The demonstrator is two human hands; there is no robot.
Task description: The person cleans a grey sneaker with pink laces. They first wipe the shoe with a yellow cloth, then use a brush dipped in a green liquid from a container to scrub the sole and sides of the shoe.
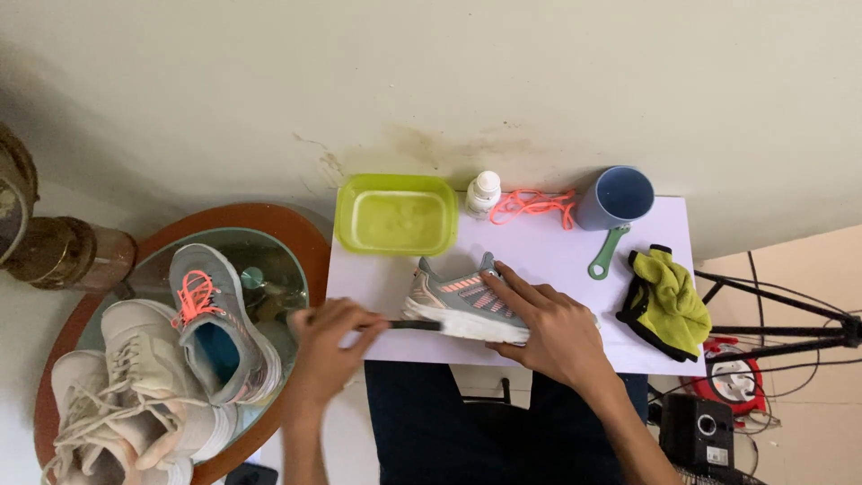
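A small white table (557, 260) stands against a pale wall. Along its far edge lie a lime-green plastic tub (396, 215) holding cloudy water, a little white bottle (483, 193) just beside the tub, a loose coil of coral-pink shoelace (533, 205) and a blue cup with a green handle (616, 205). A yellow-green cloth with dark trim (666, 302) sits crumpled at the table's right end. Near the front edge rests a grey sneaker with coral stripes (462, 304) (lying across the table, heel towards the left).
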